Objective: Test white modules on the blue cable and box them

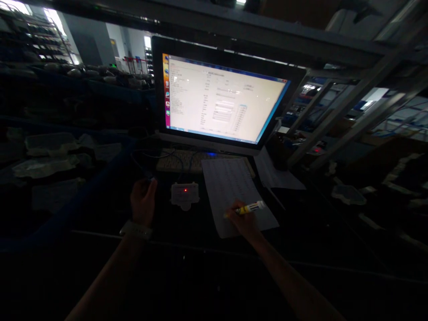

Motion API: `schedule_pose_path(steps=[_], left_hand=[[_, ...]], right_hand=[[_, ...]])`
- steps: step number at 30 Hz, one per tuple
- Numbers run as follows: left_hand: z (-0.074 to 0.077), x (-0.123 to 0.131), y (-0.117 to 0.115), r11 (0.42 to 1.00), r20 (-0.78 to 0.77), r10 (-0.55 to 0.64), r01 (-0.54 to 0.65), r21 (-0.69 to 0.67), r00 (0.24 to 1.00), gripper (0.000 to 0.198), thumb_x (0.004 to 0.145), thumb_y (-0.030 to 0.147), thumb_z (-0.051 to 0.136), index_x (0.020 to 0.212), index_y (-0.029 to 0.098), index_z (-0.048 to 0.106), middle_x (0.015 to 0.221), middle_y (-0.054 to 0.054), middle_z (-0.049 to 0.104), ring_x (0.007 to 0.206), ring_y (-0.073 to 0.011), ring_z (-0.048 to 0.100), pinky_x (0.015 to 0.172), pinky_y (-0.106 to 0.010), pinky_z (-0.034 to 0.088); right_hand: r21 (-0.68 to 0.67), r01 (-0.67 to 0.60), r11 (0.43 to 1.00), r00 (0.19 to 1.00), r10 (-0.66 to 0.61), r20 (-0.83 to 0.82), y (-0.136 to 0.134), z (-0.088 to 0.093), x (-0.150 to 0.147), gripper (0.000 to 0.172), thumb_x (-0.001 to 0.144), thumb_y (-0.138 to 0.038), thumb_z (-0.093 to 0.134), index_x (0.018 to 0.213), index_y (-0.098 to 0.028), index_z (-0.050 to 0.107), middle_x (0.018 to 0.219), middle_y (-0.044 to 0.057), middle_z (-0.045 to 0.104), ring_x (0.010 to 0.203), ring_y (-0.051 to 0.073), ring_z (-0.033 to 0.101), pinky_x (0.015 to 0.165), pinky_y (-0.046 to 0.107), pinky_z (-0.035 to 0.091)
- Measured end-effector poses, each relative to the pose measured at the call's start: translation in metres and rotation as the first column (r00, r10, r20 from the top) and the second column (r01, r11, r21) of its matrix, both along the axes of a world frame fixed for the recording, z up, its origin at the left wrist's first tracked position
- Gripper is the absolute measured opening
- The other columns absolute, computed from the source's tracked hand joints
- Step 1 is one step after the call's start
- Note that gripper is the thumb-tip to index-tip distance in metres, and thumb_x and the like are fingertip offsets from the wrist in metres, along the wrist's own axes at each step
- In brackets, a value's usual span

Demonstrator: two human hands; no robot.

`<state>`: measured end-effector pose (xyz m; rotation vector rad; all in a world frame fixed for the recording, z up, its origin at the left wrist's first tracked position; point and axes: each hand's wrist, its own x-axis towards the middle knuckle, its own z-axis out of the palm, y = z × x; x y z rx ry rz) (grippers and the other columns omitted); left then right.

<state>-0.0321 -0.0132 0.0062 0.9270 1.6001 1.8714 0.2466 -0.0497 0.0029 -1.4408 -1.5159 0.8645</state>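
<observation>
my right hand (243,218) pinches the pen (252,207) over the sheet (230,185), presumably near its tip for control. my left hand (143,203) is curled; i cannot tell its grip. the box (185,198) lies between, its light (185,190) likely kept visible.

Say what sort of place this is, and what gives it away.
Probably an electronics factory or repair workshop: a small box with a lit red light, a computer monitor behind it, and stocked shelves in the background.
</observation>
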Motion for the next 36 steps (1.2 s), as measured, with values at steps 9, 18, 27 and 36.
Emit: schedule_pose_path(steps=[9, 18, 27, 36], left_hand=[[0.001, 0.002, 0.0, 1.0, 0.022, -0.015, 0.015, 0.004, 1.0, 0.035, 0.063, 0.042, 0.068, 0.083, 0.015, 0.059, 0.079, -0.002, 0.061, 0.077, -0.015, 0.058, 0.071, -0.028, 0.046], [0.004, 0.001, -0.003, 1.0, -0.044, 0.009, -0.01, -0.022, 0.999, 0.033, 0.065, 0.041, 0.066, 0.083, 0.014, 0.059, 0.079, -0.003, 0.062, 0.076, -0.0156, 0.058, 0.068, -0.028, 0.047], [-0.01, -0.004, 0.004, 0.998, -0.163, 0.044, -0.036, 0.051, 0.986, 0.057, 0.066, 0.036, 0.067, 0.115, 0.015, 0.046, 0.111, -0.012, 0.056, 0.103, -0.0233, 0.055, 0.091, -0.042, 0.045], [-0.001, 0.018, -0.025, 0.98, -0.78, -0.108, 0.198, 0.021, 0.617, 0.057, 0.072, 0.043, 0.064, 0.121, 0.019, 0.047, 0.132, -0.015, 0.042, 0.127, -0.0303, 0.035, 0.103, -0.05, 0.033]], right_hand=[[0.037, -0.08, 0.996, 0.987, 0.074, 0.144, 0.0, -0.001, 0.0, 0.026, 0.066, -0.041, 0.049, 0.053, -0.024, 0.035, 0.046, -0.006, 0.033, 0.044, 0.009, 0.032, 0.042, 0.023, 0.026], [0.079, -0.075, 0.994, 0.985, 0.061, 0.162, 0.001, -0.001, -0.001, 0.024, 0.065, -0.036, 0.05, 0.051, -0.023, 0.035, 0.045, -0.006, 0.033, 0.044, 0.009, 0.033, 0.043, 0.024, 0.025], [-0.177, 0.147, 0.973, 0.966, -0.18, -0.187, 0.01, 0.003, 0.012, 0.035, 0.059, -0.054, 0.052, 0.053, -0.023, 0.039, 0.044, -0.006, 0.038, 0.042, 0.009, 0.036, 0.039, 0.022, 0.026], [-0.249, 0.201, 0.947, 0.973, -0.163, 0.162, 0.002, 0.022, 0.083, 0.063, 0.068, -0.077, 0.032, 0.041, -0.021, 0.041, 0.037, -0.002, 0.038, 0.038, 0.01, 0.039, 0.042, 0.025, 0.03]])
